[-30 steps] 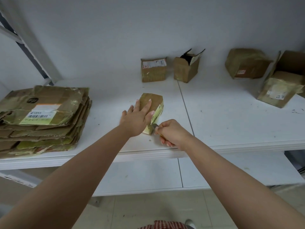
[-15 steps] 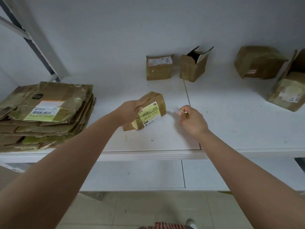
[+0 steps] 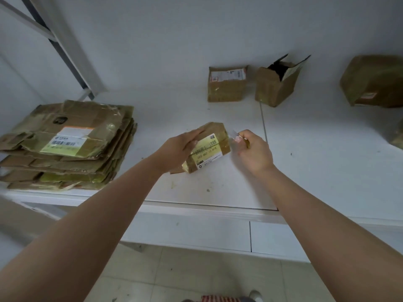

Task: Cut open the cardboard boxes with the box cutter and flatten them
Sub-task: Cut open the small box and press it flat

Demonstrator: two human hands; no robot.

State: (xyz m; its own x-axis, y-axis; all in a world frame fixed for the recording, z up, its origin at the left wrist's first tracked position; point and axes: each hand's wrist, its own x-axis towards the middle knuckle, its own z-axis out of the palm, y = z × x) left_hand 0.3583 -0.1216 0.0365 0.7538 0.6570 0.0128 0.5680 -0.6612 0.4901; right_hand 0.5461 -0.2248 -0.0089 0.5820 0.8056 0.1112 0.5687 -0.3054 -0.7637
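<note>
A small taped cardboard box (image 3: 209, 147) with a yellow-white label is tilted on the white shelf (image 3: 305, 171), and my left hand (image 3: 176, 149) grips its left side. To the right of the box, my right hand (image 3: 253, 151) is curled round the box cutter (image 3: 234, 135), whose blurred tip sits at the box's upper right corner. Only a sliver of the cutter's handle shows between my fingers.
A stack of flattened boxes (image 3: 65, 144) lies at the shelf's left. At the back stand a sealed labelled box (image 3: 226, 83), an opened box (image 3: 277, 83) and a larger box (image 3: 373, 81). A further box (image 3: 398, 136) is cut off at the right edge. A metal upright (image 3: 69, 44) rises at left.
My left hand has lifted and turned the small box so its label faces up. My right hand drew away with the cutter, then came back to the box's right corner.
</note>
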